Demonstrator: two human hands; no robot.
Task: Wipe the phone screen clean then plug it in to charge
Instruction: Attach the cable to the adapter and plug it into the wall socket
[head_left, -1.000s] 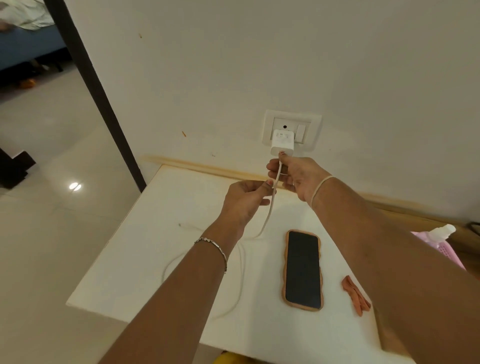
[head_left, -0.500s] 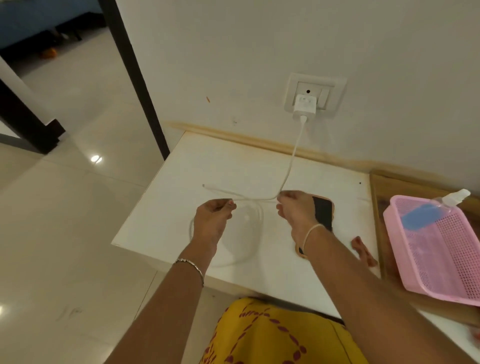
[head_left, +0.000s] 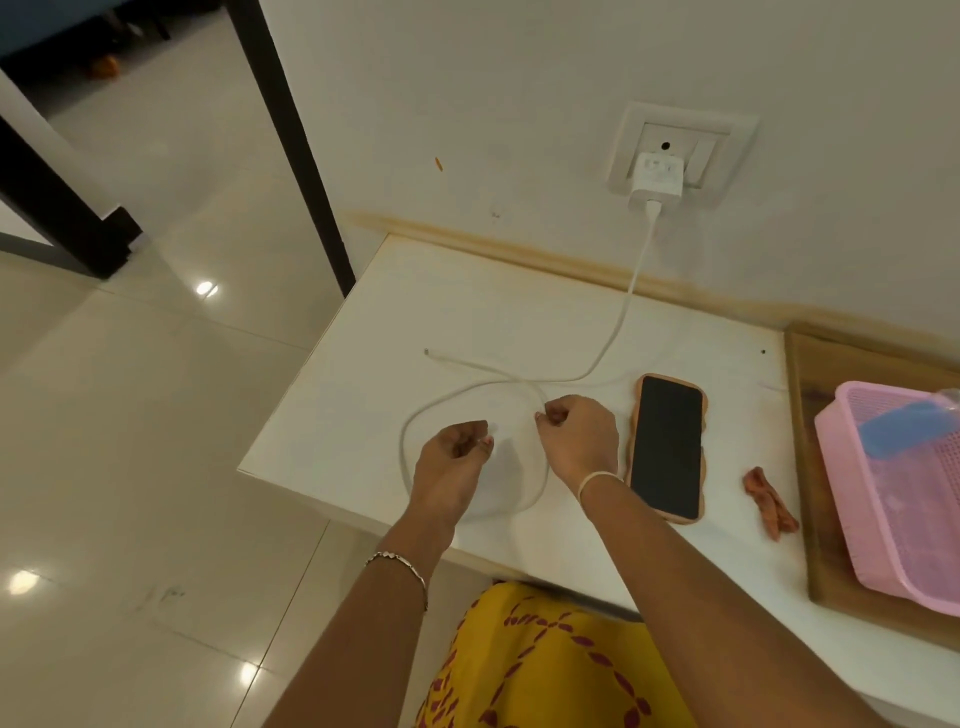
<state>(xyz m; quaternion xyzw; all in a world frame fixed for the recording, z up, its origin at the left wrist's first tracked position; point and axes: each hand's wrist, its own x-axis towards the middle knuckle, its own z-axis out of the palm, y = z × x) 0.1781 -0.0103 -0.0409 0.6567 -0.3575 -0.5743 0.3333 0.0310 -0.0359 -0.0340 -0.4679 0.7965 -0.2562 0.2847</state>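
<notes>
- The left hand (head_left: 457, 447) is hovering loosely curled, gripping nothing.
- The right hand (head_left: 576, 436) is pinching the thin white charging cable (head_left: 618, 322).
- The black-screened phone in a tan wavy case (head_left: 667, 447) is lying on the white tabletop (head_left: 467, 301), unplugged.

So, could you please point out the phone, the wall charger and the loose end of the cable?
phone (head_left: 667, 447): head view, middle of its dark screen.
wall charger (head_left: 657, 175): head view, white face of the adapter in the socket.
cable end (head_left: 427, 352): head view, free connector tip lying on the table.
</notes>
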